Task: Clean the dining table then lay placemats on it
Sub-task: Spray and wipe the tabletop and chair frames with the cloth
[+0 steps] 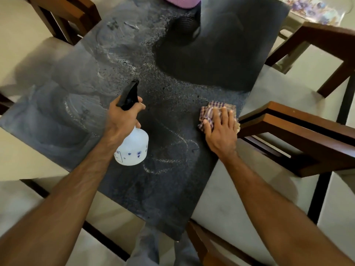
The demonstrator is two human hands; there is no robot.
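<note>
Left hand [123, 120]: fingers curled round neck of spray bottle [133, 144], black nozzle pointing up and away, bottle held above dark surface [172, 189], forearm reaching in from lower left. Right hand [221, 129]: flat, fingers straight and slightly spread, palm down, pressing checked cloth [208, 114] onto surface near its right edge, just beside a chair [288, 131]. Wet streaks and droplets across left and middle of surface. Pink object [180, 1] at far end.
</note>
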